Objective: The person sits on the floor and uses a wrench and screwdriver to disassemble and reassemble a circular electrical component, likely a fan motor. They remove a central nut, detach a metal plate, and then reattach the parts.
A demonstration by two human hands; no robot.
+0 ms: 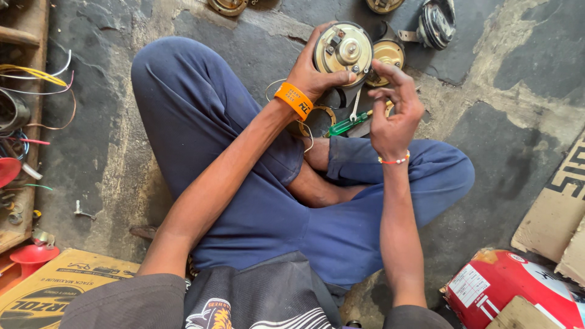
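I sit cross-legged on a concrete floor in blue trousers. My left hand (317, 73), with an orange wristband, grips a round metal horn disc (344, 49), its brass-coloured back facing up. My right hand (393, 113), wearing a bead bracelet, hovers just right of the disc with fingers curled, the index finger reaching toward the disc's rim; whether it pinches a small part I cannot tell. A green-handled screwdriver (347, 125) and a small spanner (356, 105) lie on the floor between my hands, beside a brass ring (318, 116).
More round horn parts (388, 56) lie on the floor ahead, one black (437, 23). A wooden shelf with loose wires (30, 79) runs along the left. A cardboard box (49, 286) sits at lower left, a red container (506, 286) and cardboard (560, 201) at lower right.
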